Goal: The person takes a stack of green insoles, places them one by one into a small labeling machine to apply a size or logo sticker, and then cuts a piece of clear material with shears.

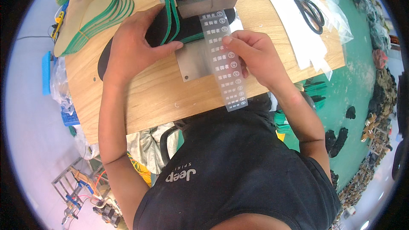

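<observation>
My left hand [135, 47] grips a black insole [155, 30] with a green edge. Its thumb points right, while the fingers curve over the far side and are partly hidden. With thumb and fingers my right hand [254, 54] pinches a translucent strip of printed transfer labels [226, 70]. The strip's far end lies over the insole, right below the metal block [208, 3] of a press; its near end hangs past the table edge. Under the strip a flat metal plate [194, 66] shows. Green-edged bands [169, 12] rise beside the press, in front of the left hand.
A fanned stack of beige and green insoles [96, 21] lies at the left of the wooden table [149, 102], with more green pieces behind. Black-handled scissors [310, 15] rest on white sheets [281, 21] at the right. Blue plastic items [46, 72] stand by the left edge.
</observation>
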`<state>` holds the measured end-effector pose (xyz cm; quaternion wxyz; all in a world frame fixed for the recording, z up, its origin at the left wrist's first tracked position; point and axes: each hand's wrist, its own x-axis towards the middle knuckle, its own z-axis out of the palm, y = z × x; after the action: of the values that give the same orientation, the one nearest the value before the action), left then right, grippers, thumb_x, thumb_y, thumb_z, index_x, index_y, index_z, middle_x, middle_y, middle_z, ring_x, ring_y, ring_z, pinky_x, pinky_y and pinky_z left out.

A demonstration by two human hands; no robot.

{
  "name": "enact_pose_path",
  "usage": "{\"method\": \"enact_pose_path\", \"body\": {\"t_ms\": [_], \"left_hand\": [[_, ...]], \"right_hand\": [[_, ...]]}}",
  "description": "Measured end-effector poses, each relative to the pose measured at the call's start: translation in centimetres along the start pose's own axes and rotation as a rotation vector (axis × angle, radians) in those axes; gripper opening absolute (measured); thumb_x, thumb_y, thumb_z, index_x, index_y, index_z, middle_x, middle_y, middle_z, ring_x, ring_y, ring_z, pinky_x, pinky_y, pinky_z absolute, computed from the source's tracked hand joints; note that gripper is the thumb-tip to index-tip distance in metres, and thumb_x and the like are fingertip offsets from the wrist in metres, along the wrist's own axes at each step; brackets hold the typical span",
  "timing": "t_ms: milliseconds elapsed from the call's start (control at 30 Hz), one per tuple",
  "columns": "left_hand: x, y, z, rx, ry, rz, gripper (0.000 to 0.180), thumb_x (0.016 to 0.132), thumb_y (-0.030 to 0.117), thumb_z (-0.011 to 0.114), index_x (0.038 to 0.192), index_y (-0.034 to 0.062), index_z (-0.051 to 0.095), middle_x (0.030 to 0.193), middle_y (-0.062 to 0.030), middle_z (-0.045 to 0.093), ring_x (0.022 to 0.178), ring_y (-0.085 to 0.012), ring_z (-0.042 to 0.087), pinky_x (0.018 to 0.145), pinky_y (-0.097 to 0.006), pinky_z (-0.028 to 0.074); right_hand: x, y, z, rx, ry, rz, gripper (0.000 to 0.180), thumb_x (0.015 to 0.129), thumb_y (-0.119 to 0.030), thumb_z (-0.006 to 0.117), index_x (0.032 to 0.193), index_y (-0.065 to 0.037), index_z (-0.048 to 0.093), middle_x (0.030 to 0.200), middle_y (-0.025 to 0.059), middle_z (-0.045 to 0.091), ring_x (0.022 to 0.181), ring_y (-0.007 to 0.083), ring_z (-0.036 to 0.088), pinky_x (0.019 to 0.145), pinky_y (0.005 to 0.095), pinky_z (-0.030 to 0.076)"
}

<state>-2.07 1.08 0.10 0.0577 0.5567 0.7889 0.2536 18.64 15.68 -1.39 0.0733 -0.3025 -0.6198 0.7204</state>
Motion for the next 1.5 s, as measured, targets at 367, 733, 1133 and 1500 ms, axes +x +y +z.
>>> {"method": "enact_pose_path", "body": {"t_ms": [367, 733, 1133, 1500], "left_hand": [[-0.5, 0.2, 0.0, -0.118, 0.05, -0.003, 0.052, 0.069, 0.016, 0.07, 0.117, 0.0005, 0.059, 0.091, -0.015, 0.065, 0.08, -0.0259, 0.062, 0.077, -0.031, 0.048], [-0.7, -2.7, -0.5, -0.626, 0.315, -0.299, 0.023, 0.075, 0.005, 0.059, 0.096, -0.0028, 0.063, 0.086, -0.0038, 0.065, 0.075, -0.0109, 0.057, 0.069, -0.025, 0.046], [-0.4, -1.4, -0.1, -0.551, 0.255, -0.237, 0.032, 0.084, 0.024, 0.068, 0.102, -0.002, 0.063, 0.094, -0.0076, 0.067, 0.083, -0.0137, 0.059, 0.078, -0.027, 0.046], [-0.5, -1.3, -0.3, -0.466, 0.214, -0.181, 0.033, 0.086, 0.025, 0.065, 0.103, -0.0031, 0.064, 0.094, -0.0105, 0.068, 0.086, -0.0162, 0.06, 0.08, -0.029, 0.046]], "right_hand": [[0.1, 1.1, -2.8, 0.421, 0.339, -0.049, 0.026, 0.094, -0.02, 0.055, 0.081, 0.001, 0.062, 0.063, 0.0032, 0.061, 0.045, 0.0072, 0.051, 0.039, 0.02, 0.036], [1.9, -0.3, -1.2, 0.087, -0.048, 0.12, 0.028, 0.092, -0.025, 0.057, 0.077, -0.001, 0.062, 0.063, 0.0048, 0.062, 0.044, 0.0103, 0.054, 0.036, 0.0229, 0.038], [1.7, -0.3, -0.8, 0.039, -0.052, 0.115, 0.028, 0.091, -0.024, 0.058, 0.079, 0.0, 0.064, 0.06, 0.0045, 0.061, 0.042, 0.0097, 0.052, 0.035, 0.0232, 0.036], [1.8, -0.1, -0.8, 0.006, -0.053, 0.112, 0.028, 0.091, -0.025, 0.058, 0.076, -0.001, 0.064, 0.056, 0.0039, 0.06, 0.04, 0.0085, 0.051, 0.034, 0.0219, 0.035]]}}
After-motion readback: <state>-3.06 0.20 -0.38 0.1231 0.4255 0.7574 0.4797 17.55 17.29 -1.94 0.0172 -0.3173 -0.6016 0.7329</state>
